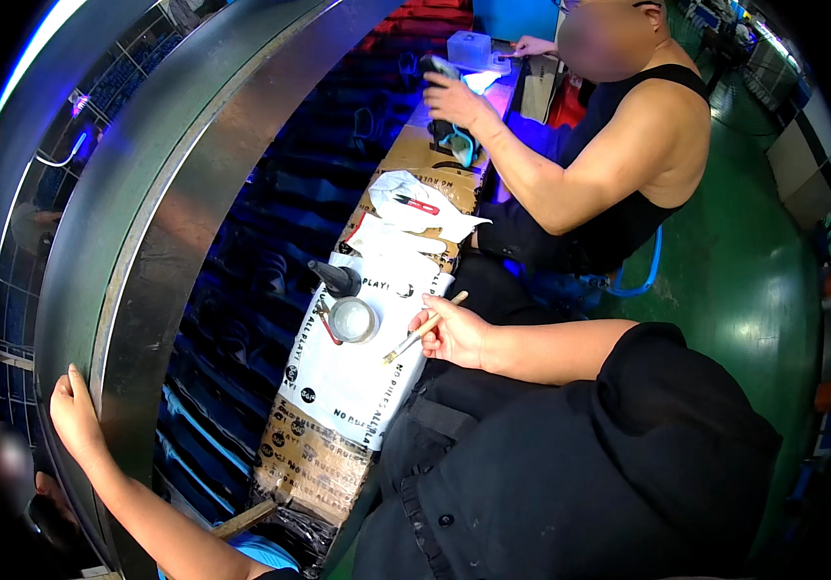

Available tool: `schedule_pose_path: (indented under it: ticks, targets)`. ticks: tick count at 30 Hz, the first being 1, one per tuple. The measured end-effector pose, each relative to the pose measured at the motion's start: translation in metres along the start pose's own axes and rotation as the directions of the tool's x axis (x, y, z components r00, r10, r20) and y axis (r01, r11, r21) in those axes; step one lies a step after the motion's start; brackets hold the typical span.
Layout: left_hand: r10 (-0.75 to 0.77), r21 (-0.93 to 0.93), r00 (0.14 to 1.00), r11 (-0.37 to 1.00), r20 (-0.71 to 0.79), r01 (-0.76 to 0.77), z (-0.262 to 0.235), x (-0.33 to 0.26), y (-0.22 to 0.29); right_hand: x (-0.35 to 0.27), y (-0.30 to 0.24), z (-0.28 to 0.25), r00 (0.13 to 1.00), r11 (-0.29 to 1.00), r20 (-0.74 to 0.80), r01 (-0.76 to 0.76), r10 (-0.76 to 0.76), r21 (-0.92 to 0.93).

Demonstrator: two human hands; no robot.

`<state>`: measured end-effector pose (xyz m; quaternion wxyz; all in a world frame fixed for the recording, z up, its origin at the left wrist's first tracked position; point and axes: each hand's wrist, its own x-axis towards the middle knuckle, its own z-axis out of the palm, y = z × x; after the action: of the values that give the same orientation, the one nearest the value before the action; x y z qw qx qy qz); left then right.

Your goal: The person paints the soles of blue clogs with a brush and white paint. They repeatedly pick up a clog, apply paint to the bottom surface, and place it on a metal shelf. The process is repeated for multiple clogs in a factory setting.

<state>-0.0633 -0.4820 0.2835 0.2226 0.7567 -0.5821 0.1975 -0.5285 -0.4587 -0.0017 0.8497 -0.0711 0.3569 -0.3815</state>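
Observation:
My right hand (462, 338) is closed around a small brush (406, 344) with a wooden handle. Its bristles point down and left over a white printed sheet (338, 387). Just left of the brush tip stands a round clear jar (354, 321) with pale contents, its level hard to tell. A dark cone-shaped nozzle (335, 278) tilts beside the jar, and part of a red-handled item (327, 327) shows at the jar's left side. Over on the far left, my left hand (77, 420) lies on the edge of a green conveyor belt (137, 184), fingers stretched out, holding nothing visible.
White gloves (391, 242) and a white cloth (401, 193) with a red tool (417, 204) lie farther along the taped cardboard (314, 459). A co-worker (618, 155) sits at the far right, holding a dark shoe-like item (449, 135). A metal side panel (193, 193) borders the belt.

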Motion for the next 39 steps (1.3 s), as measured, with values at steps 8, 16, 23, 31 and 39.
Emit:
schedule_pose_path:
  ticks: [8, 16, 23, 31, 39]
  targets:
    - [-0.024, 0.107, 0.999, 0.994, -0.043, 0.028, -0.003, -0.002, 0.009, -0.002, -0.004, -0.003, 0.999, 0.999, -0.024, 0.026, -0.026, 0.041]
    - [-0.04, 0.229, 0.982, 0.97, -0.182, 0.082, -0.018, -0.013, 0.024, -0.01, 0.005, 0.006, 1.0, 1.0, 0.007, 0.015, -0.015, -0.016]
    - [-0.162, 0.251, 0.979, 0.949, -0.127, 0.19, -0.01, -0.008, 0.052, -0.018, 0.007, 0.017, 0.996, 0.999, -0.074, 0.041, -0.041, -0.001]
    - [-0.128, 0.091, 0.975, 0.985, -0.181, 0.146, -0.019, -0.02, 0.033, 0.01, 0.018, 0.047, 0.989, 1.0, -0.15, -0.008, 0.004, -0.026]
    - [-0.149, -0.037, 0.92, 0.989, -0.363, 0.146, -0.014, -0.022, 0.026, 0.018, 0.027, 0.071, 0.999, 0.995, -0.032, -0.007, 0.004, -0.104]
